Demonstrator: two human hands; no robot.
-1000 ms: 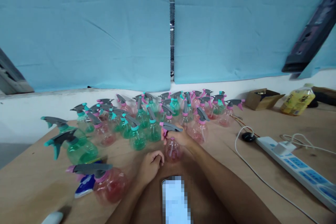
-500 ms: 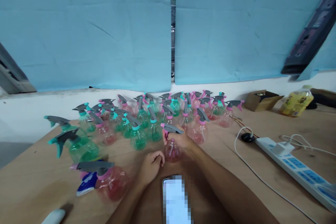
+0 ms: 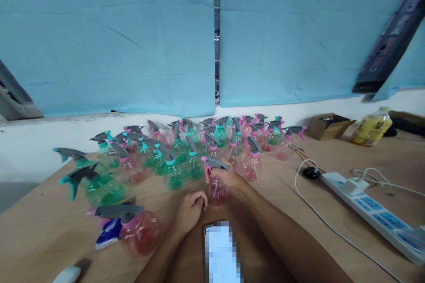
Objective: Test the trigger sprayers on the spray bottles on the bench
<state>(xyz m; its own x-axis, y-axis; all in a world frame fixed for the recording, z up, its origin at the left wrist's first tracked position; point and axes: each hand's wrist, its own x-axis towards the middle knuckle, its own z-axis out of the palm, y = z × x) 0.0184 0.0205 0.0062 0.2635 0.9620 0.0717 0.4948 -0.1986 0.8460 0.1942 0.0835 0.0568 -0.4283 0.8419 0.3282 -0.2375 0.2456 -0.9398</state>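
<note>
A pink spray bottle (image 3: 216,188) with a grey trigger head stands at the middle of the wooden table (image 3: 332,194). My right hand (image 3: 229,177) is wrapped round its neck, just under the trigger. My left hand (image 3: 190,211) rests on the table beside the bottle's base, fingers curled in a loose fist with nothing visible in it. Behind them stand several green and pink spray bottles (image 3: 186,150) in a tight cluster. A phone (image 3: 222,252) lies between my forearms.
Two green bottles (image 3: 96,183) and a pink one (image 3: 136,227) stand at the left front, by a blue-white packet (image 3: 108,233). A white power strip (image 3: 375,210) with cables runs along the right. A cardboard box (image 3: 328,126) and a yellow drink bottle (image 3: 370,127) sit far right.
Hardly anything has changed: the view has drifted slightly, and both hands stay where they were, the right still round the pink bottle.
</note>
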